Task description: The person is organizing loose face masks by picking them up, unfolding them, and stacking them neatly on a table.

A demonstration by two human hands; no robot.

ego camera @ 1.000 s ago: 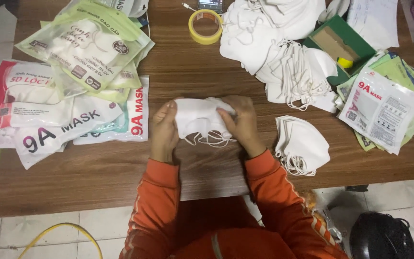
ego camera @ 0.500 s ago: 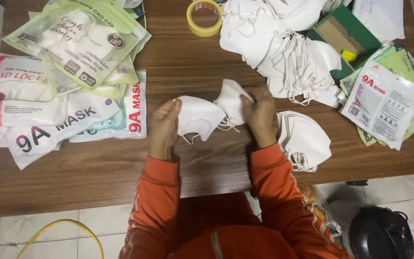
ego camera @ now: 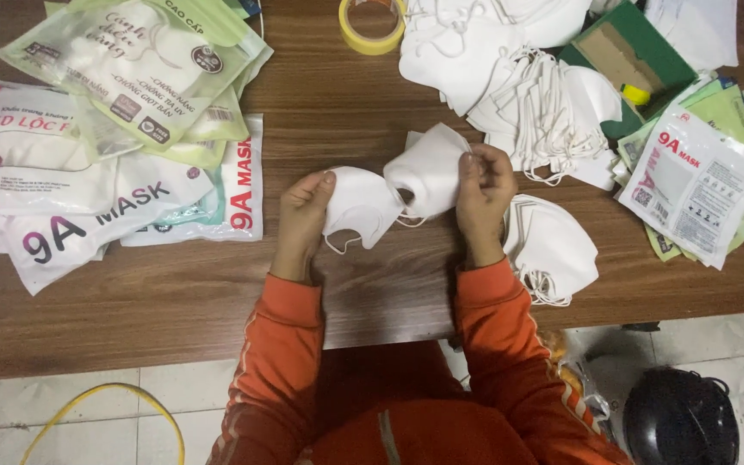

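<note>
While a brown wooden tabletop point(ego camera: 372, 284) fills most of the view from above, a person in orange sleeves sits at its near edge with both hands raised just over the wood. To the left lies a spread of flat plastic mask packets point(ego camera: 122, 155), overlapping one another, some green and some white with red. At the far right sits a second, smaller pile of packets point(ego camera: 699, 172) beside a green box point(ego camera: 639, 52). Along the top edge, a heap of loose white masks point(ego camera: 510, 69) trails its thin ear loops. A small stack of white masks point(ego camera: 553, 245) rests on the wood just beside the right wrist. A roll of yellow tape point(ego camera: 372, 26) lies at the top centre. On the tiled floor at lower right is a black helmet point(ego camera: 682, 422).

The left hand point(ego camera: 303, 211) pinches the edge of one white mask point(ego camera: 359, 207) between thumb and fingers. The right hand point(ego camera: 484, 189) pinches a second white mask point(ego camera: 432, 168), held slightly higher. The two masks touch in the middle, between the hands.
</note>
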